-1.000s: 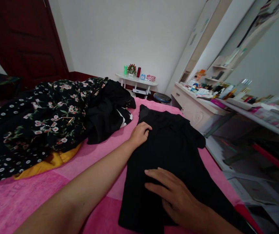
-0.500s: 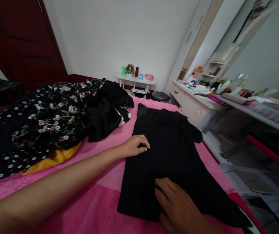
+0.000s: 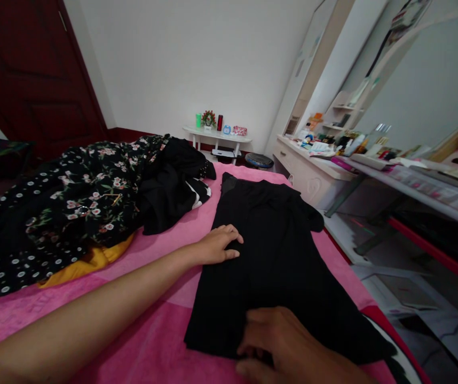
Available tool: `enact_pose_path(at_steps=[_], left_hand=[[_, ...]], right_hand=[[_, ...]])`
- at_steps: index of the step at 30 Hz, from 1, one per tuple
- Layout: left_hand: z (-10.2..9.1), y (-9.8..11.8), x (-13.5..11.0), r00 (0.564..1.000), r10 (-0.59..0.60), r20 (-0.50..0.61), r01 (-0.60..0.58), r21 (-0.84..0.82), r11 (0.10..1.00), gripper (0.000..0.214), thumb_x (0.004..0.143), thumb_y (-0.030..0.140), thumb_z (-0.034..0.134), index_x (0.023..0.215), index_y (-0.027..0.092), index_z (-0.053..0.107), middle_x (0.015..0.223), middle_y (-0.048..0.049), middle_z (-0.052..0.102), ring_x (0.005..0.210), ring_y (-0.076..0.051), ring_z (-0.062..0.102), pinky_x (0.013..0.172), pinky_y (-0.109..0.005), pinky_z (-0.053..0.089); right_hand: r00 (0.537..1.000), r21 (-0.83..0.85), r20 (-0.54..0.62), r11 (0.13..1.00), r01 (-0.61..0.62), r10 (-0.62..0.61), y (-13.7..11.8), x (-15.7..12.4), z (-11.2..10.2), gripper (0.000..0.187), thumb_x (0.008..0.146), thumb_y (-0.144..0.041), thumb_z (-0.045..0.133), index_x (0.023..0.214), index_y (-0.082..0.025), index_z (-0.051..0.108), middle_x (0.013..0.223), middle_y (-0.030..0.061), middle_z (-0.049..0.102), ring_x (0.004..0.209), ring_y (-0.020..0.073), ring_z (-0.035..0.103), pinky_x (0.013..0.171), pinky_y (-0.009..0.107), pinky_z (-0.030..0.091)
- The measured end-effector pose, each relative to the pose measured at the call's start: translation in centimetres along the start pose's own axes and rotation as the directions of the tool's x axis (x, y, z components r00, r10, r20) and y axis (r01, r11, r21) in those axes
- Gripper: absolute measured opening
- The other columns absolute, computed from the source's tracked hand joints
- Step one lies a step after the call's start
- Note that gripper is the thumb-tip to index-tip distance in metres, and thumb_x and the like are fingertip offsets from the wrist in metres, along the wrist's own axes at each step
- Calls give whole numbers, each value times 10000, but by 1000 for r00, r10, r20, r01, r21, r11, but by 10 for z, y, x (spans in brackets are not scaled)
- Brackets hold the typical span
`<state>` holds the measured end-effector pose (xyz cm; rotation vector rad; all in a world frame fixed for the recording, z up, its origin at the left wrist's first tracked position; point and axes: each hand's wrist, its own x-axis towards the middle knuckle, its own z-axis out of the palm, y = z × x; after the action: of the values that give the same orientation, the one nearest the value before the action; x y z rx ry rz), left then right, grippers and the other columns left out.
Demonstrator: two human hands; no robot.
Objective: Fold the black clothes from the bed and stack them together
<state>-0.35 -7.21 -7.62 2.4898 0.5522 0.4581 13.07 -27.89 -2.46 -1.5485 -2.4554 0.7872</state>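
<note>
A black garment lies spread flat on the pink bedspread. My left hand rests on its left edge about halfway up, fingers curled with the thumb against the fabric. My right hand lies palm down on the near hem of the garment, fingers bent over the cloth at the bottom of the view.
A heap of clothes lies to the left: a black floral dress, a dotted piece, a yellow one and black pieces. A white dresser with clutter stands right of the bed. A small white table stands by the far wall.
My left hand has slid down the garment's left edge toward me. My right hand has slid down to the near hem.
</note>
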Motion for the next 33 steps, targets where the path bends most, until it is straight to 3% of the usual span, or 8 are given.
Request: enact_pose_path(at_steps=[2, 7, 13, 19, 25, 28, 31, 33], left_hand=[[-4, 5, -2, 999, -9, 41, 9, -5, 1000, 438, 737, 175, 697, 1157, 241, 591, 1126, -49, 546, 1080, -222, 511, 951, -359, 412], [-10, 17, -3, 996, 29, 87, -35, 77, 996, 612, 749, 76, 654, 1281, 346, 518, 1155, -24, 535, 1081, -207, 506, 937, -329, 410], [-5, 25, 14, 992, 19, 122, -42, 192, 981, 205, 770, 111, 639, 898, 266, 680, 980, -9, 552, 898, -168, 573, 764, -249, 442], [0, 39, 14, 996, 55, 71, -71, 257, 964, 220, 802, 94, 558, 920, 252, 656, 949, -12, 587, 815, -156, 603, 666, -233, 436], [-14, 37, 35, 949, 54, 310, -72, 46, 996, 108, 754, 160, 663, 833, 226, 695, 796, 4, 652, 724, -147, 636, 670, -225, 468], [-17, 23, 65, 991, -102, 91, 101, 12, 995, 183, 808, 160, 579, 945, 207, 690, 833, -16, 688, 762, -160, 656, 702, -242, 487], [-6, 0, 91, 938, -235, -255, 274, 131, 953, 381, 844, 232, 544, 1218, 174, 579, 1211, -116, 613, 1093, -245, 589, 924, -346, 449], [7, -17, 102, 916, -277, -289, 341, 200, 918, 505, 868, 347, 522, 1329, 145, 479, 1393, -156, 469, 1283, -294, 437, 1053, -428, 343]], right_hand=[[997, -30, -43, 997, -66, 65, -1, 1, -3, 97, 787, -173, 602, 868, -222, 627, 799, -38, 648, 702, 112, 608, 659, 214, 417], [990, -282, -139, 958, -46, 7, 18, 8, 8, 616, 684, 5, 441, 1240, -254, 500, 1021, 28, 648, 799, 166, 622, 683, 265, 412], [990, -203, -133, 979, 20, -48, 27, 5, 0, 471, 638, -4, 423, 1001, -249, 596, 856, -4, 629, 713, 135, 574, 629, 235, 376], [979, -189, -197, 982, 12, -50, 32, -5, -6, 469, 613, -1, 424, 970, -241, 611, 816, -6, 642, 697, 124, 580, 629, 224, 371], [1000, -55, 13, 998, 2, -2, 62, -4, 7, 465, 609, -36, 480, 967, -270, 659, 802, -48, 705, 662, 111, 635, 587, 182, 393], [998, -3, 62, 1000, -12, 12, 62, -1, -8, 437, 638, -42, 503, 952, -282, 690, 761, -58, 712, 643, 102, 635, 596, 171, 406], [995, 45, -58, 996, -83, 85, 64, 8, -35, 367, 673, -36, 496, 891, -252, 696, 796, -42, 709, 696, 103, 638, 642, 178, 425], [972, 67, -187, 989, -128, 139, 77, 18, -53, 280, 724, -60, 484, 838, -220, 684, 768, -23, 687, 687, 108, 621, 625, 190, 424]])
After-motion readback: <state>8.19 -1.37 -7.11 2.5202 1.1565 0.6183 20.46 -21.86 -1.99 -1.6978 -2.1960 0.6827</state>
